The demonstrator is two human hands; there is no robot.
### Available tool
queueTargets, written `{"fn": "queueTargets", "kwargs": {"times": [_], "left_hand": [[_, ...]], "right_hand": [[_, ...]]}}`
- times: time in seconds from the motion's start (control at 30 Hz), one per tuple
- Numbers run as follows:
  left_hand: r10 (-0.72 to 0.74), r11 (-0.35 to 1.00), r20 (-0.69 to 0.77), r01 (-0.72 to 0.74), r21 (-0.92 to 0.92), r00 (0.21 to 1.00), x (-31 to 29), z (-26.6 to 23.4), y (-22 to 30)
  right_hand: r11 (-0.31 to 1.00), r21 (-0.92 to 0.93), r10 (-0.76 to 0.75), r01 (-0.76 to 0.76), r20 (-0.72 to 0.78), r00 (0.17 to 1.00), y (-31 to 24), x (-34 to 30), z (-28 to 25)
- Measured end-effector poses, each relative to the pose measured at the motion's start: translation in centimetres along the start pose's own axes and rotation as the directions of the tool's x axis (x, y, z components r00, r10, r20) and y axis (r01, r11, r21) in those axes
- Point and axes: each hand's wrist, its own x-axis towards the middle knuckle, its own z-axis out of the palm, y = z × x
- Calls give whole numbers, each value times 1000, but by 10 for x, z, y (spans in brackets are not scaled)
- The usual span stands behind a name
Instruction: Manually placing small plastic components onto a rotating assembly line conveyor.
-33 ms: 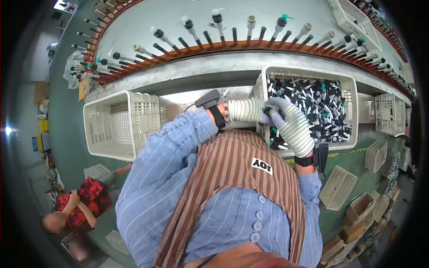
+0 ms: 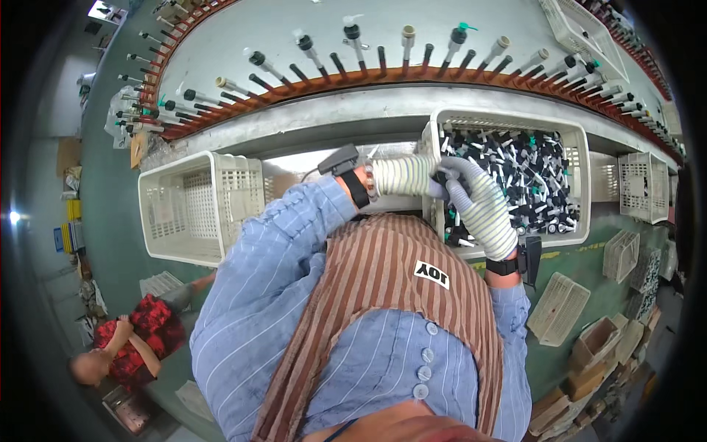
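Observation:
My left hand (image 2: 407, 177) and my right hand (image 2: 477, 202) wear pale striped gloves with grey fingers. They meet at the left rim of a white plastic basket (image 2: 513, 120). Both sets of fingers are closed together around something small and dark, mostly hidden between them. Inside the basket lies a heap of black pump heads (image 2: 541, 180) with white stems, a few of them green. Beyond my hands, a curved line (image 2: 331, 78) of upright dark pegs carries pumps, such as a green-topped pump (image 2: 457, 44) and a black-collared pump (image 2: 353, 35).
Left of me stands another white basket (image 2: 180, 210). A smaller basket (image 2: 644, 188) is at the far right. On the floor to the right are a crate (image 2: 558, 309) and several boxes (image 2: 589, 361). Another person in a red and black top (image 2: 151, 331) sits at lower left.
The pegs and pumps along the curved line have shifted slightly to the left. My left wrist has moved a little left and up; my fingers remain together at the basket's rim.

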Motion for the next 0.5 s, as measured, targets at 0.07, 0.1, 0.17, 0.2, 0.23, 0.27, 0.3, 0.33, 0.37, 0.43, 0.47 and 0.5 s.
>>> {"fn": "queueTargets", "kwargs": {"times": [0.07, 0.1, 0.17, 0.2, 0.23, 0.27, 0.3, 0.33, 0.37, 0.43, 0.47, 0.5], "left_hand": [[9, 997, -56, -4, 82, 998, 10, -20, 11], [63, 980, -47, -53, 192, 997, 14, -27, 12], [-5, 843, -13, 12, 539, 1000, 22, -35, 43], [-71, 829, -42, 83, 554, 997, 27, -37, 43], [-68, 866, -64, 91, 492, 996, 29, -42, 49], [11, 936, -148, 42, 351, 989, 38, -48, 44], [65, 978, -265, -9, 209, 962, 42, -60, 42], [190, 978, -401, -139, 154, 896, 58, -73, 38], [288, 956, -535, -271, 113, 794, 75, -85, 35], [374, 922, -697, -165, 350, 612, 97, -107, 59], [406, 912, -732, -293, 287, 547, 114, -117, 57], [424, 880, -773, -416, 229, 472, 130, -127, 52]], "right_hand": [[980, 192, -46, 57, -64, 997, -2, -6, 0], [979, 194, -44, 58, -73, 996, -4, -6, 4], [941, 337, 76, 16, -257, 963, -5, -5, 13], [868, 496, 130, 21, -268, 955, -9, -3, 12], [801, 571, 51, 183, -370, 928, 1, 2, 16], [847, 498, 58, 186, -435, 899, 15, 7, 14], [883, 430, 47, 189, -480, 876, 23, 11, 9], [862, 500, 171, 89, -451, 876, 19, 7, 0], [870, 487, 184, 79, -468, 864, 24, 7, -4], [847, 530, 250, 44, -470, 847, 36, 3, -8], [846, 532, 254, 45, -475, 843, 40, 2, -7], [845, 533, 242, 48, -460, 854, 45, 3, -4]]}}
